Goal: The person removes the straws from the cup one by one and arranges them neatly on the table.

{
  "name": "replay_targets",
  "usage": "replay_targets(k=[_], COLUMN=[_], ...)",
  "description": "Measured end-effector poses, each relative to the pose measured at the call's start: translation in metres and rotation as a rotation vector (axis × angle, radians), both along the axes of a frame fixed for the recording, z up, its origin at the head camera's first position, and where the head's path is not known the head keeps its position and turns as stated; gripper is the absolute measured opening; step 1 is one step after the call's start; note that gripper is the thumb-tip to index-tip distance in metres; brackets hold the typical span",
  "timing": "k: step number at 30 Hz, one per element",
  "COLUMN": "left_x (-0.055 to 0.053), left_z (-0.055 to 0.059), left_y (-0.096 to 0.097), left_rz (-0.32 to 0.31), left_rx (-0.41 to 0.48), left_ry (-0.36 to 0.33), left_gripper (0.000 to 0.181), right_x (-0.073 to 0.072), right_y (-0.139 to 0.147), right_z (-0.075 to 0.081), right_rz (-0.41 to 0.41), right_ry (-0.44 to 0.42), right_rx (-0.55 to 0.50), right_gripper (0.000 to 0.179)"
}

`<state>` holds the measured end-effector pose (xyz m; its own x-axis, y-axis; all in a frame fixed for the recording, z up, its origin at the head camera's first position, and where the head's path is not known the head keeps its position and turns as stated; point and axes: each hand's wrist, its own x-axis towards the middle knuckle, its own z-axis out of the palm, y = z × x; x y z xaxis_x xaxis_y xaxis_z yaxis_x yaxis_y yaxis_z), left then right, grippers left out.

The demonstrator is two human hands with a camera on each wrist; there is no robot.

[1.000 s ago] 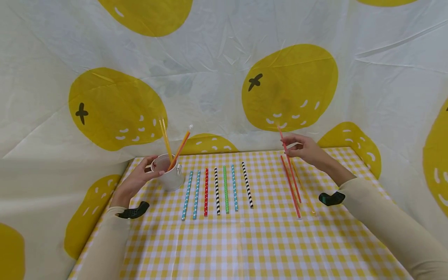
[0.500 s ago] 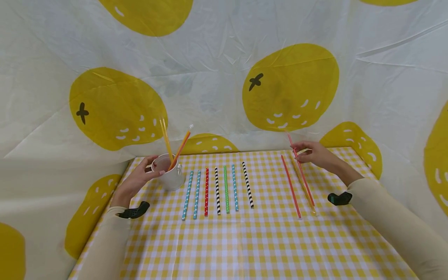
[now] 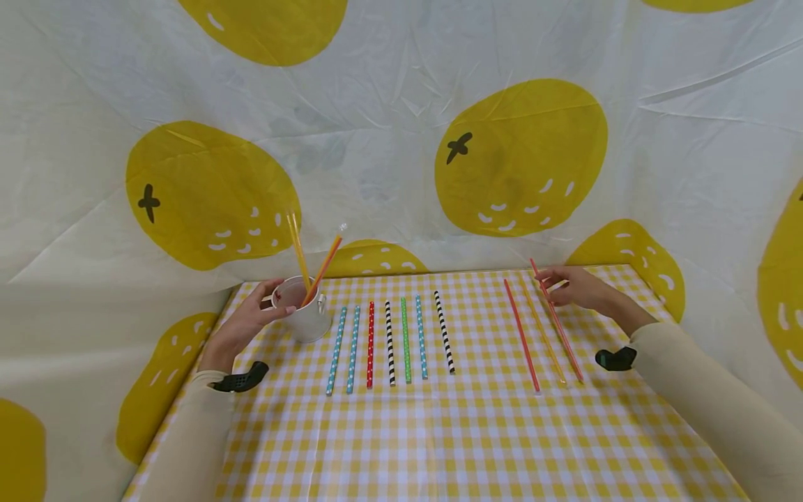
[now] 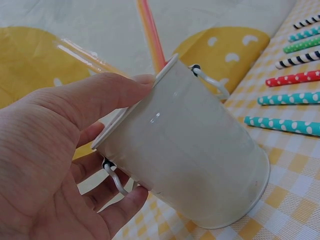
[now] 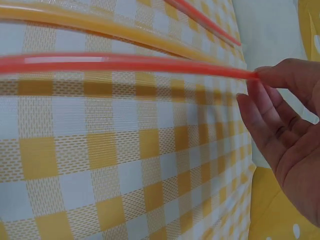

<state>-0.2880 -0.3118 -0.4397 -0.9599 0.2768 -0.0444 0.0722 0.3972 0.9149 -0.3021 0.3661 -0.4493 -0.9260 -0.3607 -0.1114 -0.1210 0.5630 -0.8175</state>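
Observation:
My right hand [image 3: 577,287] pinches a translucent red plastic straw [image 3: 557,322] near its far end; in the right wrist view the straw's shadow shows on the cloth beneath it. Left of it lie a yellow-orange straw [image 3: 543,329] and another red straw [image 3: 521,335], roughly side by side. On the left, my left hand [image 3: 247,317] grips a small white bucket [image 4: 185,145] at the rim, thumb on the near side and fingers curled around the handle side. Orange and red straws [image 3: 323,268] lean inside the bucket; their lower ends are hidden.
Several paper straws lie in a row mid-table: blue dotted ones [image 3: 335,352], a red dotted one [image 3: 370,345], a green one [image 3: 406,340] and black-striped ones [image 3: 444,333]. A yellow checked cloth [image 3: 389,446] covers the table. A lemon-print curtain [image 3: 376,174] hangs right behind.
My right hand has carried the red straw rightward over the yellow-orange one and lowered it to that straw's right side. My left hand and the bucket have stayed in place.

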Motion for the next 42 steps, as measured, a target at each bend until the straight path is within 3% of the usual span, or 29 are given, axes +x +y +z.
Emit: replay_targets(k=[15, 22, 25, 34, 42], left_x=[0.002, 0.001, 0.001, 0.002, 0.002], left_z=[0.002, 0.002, 0.002, 0.002, 0.001], left_y=[0.000, 0.001, 0.001, 0.001, 0.000], left_rz=[-0.011, -0.006, -0.006, -0.008, -0.012], left_rx=[0.002, -0.004, -0.006, 0.001, 0.006], left_ry=[0.004, 0.000, 0.003, 0.003, 0.007], left_gripper=[0.083, 0.083, 0.083, 0.084, 0.083], right_x=[-0.006, -0.007, -0.006, 0.000, 0.003], right_y=[0.004, 0.003, 0.001, -0.003, -0.003], right_z=[-0.017, -0.022, -0.022, -0.015, -0.011], right_rz=[0.004, 0.009, 0.013, -0.077, -0.080], right_ry=[-0.094, -0.041, -0.016, -0.085, -0.125], right_rx=[0.075, 0.179, 0.208, 0.247, 0.240], right_gripper=[0.048, 0.049, 0.049, 0.044, 0.047])
